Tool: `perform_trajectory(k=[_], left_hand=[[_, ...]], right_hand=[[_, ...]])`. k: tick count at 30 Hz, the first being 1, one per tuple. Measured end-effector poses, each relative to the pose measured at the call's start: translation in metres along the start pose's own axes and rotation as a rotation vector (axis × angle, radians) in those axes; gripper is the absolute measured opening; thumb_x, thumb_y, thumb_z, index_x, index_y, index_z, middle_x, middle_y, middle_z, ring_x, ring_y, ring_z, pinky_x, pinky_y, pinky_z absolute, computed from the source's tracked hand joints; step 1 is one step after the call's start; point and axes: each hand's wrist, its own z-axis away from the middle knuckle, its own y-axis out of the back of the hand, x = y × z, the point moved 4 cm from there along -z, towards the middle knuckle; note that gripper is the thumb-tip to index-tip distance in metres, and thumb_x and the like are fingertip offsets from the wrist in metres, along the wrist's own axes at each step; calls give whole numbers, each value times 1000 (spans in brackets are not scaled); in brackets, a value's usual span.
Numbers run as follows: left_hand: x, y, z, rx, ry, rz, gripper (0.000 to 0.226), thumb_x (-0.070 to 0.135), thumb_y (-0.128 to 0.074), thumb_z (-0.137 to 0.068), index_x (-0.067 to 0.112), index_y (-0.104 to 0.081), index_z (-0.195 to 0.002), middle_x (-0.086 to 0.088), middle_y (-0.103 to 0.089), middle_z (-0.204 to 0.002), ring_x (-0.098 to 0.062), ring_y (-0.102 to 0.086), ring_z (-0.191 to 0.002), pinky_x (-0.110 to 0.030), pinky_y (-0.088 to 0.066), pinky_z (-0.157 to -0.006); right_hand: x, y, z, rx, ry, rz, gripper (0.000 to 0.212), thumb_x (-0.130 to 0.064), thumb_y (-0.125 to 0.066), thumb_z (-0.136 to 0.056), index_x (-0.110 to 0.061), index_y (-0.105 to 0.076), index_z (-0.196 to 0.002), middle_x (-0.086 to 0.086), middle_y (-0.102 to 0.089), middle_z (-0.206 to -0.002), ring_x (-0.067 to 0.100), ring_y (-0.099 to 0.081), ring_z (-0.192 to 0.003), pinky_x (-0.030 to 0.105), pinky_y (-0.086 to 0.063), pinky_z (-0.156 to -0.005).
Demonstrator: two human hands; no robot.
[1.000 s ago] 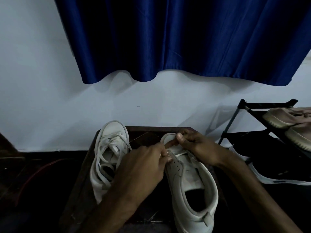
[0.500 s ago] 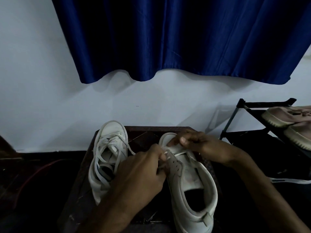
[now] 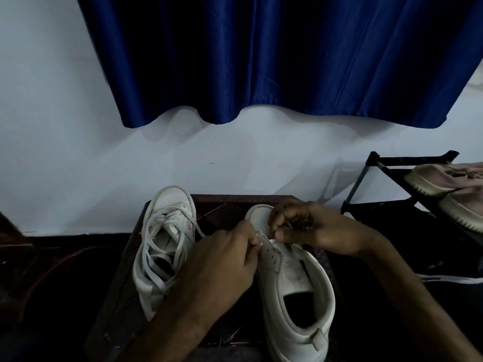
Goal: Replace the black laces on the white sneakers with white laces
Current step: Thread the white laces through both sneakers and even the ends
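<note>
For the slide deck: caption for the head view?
Left hand and right hand pinch a white lace at front eyelets of the unlaced sneaker; laced sneaker beside it.

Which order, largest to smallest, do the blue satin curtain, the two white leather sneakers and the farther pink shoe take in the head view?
1. Blue satin curtain.
2. Right white leather sneaker and left sneaker: alike; the right lies nearer, so unranked.
3. Farther pink shoe, cut by the frame edge.

Left hand (image 3: 222,259) and right hand (image 3: 313,228) low centre, curled fingertips nearly together, each with a pinch on the lace (image 3: 273,241).
</note>
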Motion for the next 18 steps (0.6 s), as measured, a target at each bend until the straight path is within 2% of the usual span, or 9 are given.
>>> perform_trajectory(k=[2,4,5,6,8,12,15,18], left_hand=[[8,1,2,-35,-85,-182,20,43,-51,-95,32,-45,-110,4,-66,-83,-19,-68,-80,-29,-35,-58],[13,-5,6,-83,-209,-386,36,31,-78,-72,20,-59,-101,-2,-62,-57,-23,-62,-45,-27,-27,-44],[15,-6,7,-86,-239,-449,39,23,-85,-57,16,-65,-91,-2,-54,-44,-22,-52,-31,-23,-22,-40],[15,-8,9,-60,-256,-480,40,18,-87,-49,14,-69,-84,-1,-48,-38,-20,-46,-25,-21,-19,-38],[10,-16,14,-15,-256,-501,42,16,-86,-46,13,-72,-85,-2,-48,-37,-20,-45,-25,-20,-23,-32],[5,-27,26,65,-109,-385,64,18,-89,-49,11,-53,-101,-3,-57,-45,-22,-51,-28,-21,-28,-30],[2,-40,34,56,-7,-288,70,19,-90,-47,10,-50,-103,-3,-57,-44,-21,-51,-28,-20,-28,-28],[0,-50,40,-12,84,-219,72,25,-89,-46,12,-51,-106,-2,-56,-44,-18,-53,-30,-22,-31,-27]], right_hand=[[1,-1,0,-6,-5,22,7,-16,-72,-88,-14,-75,-94,1,-63,-106,8,-58,-104,12,-41,-85],[5,-2,-1,-7,-29,31,9,-20,-75,-86,-18,-75,-95,-1,-62,-107,9,-58,-107,21,-45,-91],[6,-2,-1,-5,-47,28,10,-23,-76,-85,-18,-76,-94,-2,-62,-108,12,-58,-108,28,-47,-95],[8,-2,-2,2,-63,24,13,-27,-77,-83,-18,-76,-93,-2,-62,-108,14,-59,-108,36,-47,-97],[10,0,-2,13,-79,11,17,-31,-78,-81,-18,-76,-92,-4,-62,-108,16,-59,-108,44,-46,-98],[7,4,-2,14,-74,0,10,-20,-79,-82,-16,-77,-91,-3,-65,-105,14,-62,-102,41,-49,-94],[5,6,-2,44,-51,50,7,-15,-76,-85,-11,-76,-91,1,-69,-99,19,-66,-94,43,-51,-87],[-6,9,-10,169,-45,125,8,-20,-74,-87,-16,-77,-93,-3,-73,-95,9,-68,-90,32,-53,-84]])
